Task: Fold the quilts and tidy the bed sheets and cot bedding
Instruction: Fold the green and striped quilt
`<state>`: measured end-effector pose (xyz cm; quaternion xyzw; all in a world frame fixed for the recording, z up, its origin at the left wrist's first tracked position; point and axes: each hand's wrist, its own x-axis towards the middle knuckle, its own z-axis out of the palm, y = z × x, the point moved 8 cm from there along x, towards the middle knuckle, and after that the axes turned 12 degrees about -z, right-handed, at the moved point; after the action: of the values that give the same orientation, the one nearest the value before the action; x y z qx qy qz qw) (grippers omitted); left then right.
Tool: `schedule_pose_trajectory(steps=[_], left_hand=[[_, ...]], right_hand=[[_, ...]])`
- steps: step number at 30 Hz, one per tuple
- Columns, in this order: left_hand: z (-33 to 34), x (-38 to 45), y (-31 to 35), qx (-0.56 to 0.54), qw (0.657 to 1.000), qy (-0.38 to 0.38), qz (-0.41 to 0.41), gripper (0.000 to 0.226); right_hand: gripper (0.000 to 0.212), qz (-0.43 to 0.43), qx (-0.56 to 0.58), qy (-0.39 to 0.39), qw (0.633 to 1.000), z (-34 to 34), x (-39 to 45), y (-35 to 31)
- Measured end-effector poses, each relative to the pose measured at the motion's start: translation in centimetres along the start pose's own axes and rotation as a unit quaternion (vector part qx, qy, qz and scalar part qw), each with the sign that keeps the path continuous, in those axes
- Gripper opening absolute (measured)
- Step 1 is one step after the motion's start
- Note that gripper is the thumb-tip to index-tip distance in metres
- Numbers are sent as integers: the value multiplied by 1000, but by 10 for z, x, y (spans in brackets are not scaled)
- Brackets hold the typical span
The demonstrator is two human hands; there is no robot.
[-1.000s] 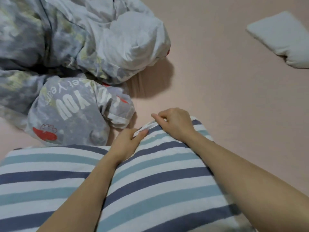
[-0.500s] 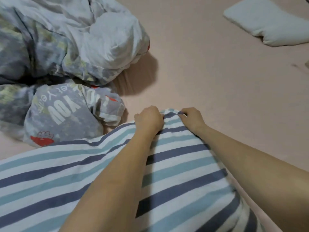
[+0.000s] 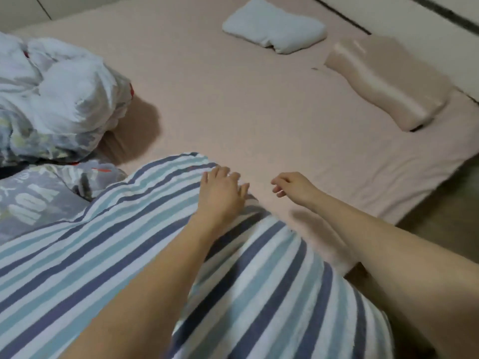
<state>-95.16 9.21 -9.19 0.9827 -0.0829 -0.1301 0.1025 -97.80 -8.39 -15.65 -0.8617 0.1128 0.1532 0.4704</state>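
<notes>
the corner of the striped quilt (image 3: 124, 244), pinched by both hands half a second ago, has been let go. at the upper left a crumpled grey printed quilt (image 3: 59, 110) is heaped against the striped quilt, which is spread across the lower frame on the pink sheet (image 3: 233, 104). the left hand (image 3: 220, 195) is laid flat on its far edge, fingers straight. the right hand (image 3: 293, 186) is held just beside it over the sheet, loosely curled, holding nothing. at the upper right a white pillow (image 3: 272, 29) and a beige pillow (image 3: 388, 79) are seen.
</notes>
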Motion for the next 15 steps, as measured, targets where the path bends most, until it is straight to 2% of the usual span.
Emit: schedule_pose_trajectory(steps=[4,9,11,15], left_hand=[[36,-102,83,33,992,-38,115,43],[78,-190,124,98,968,-46,226,53],[95,-217,143,125,965,-67,219,67],[145,-278,185,224,950,-98,192,113]], right_hand=[[36,58,27,70,995,-18,-135,74],[35,80,107,172,976,1,-253,143],[38,71,158,207,963,3,-275,163],[36,106,220,245,938,-1,-300,206]])
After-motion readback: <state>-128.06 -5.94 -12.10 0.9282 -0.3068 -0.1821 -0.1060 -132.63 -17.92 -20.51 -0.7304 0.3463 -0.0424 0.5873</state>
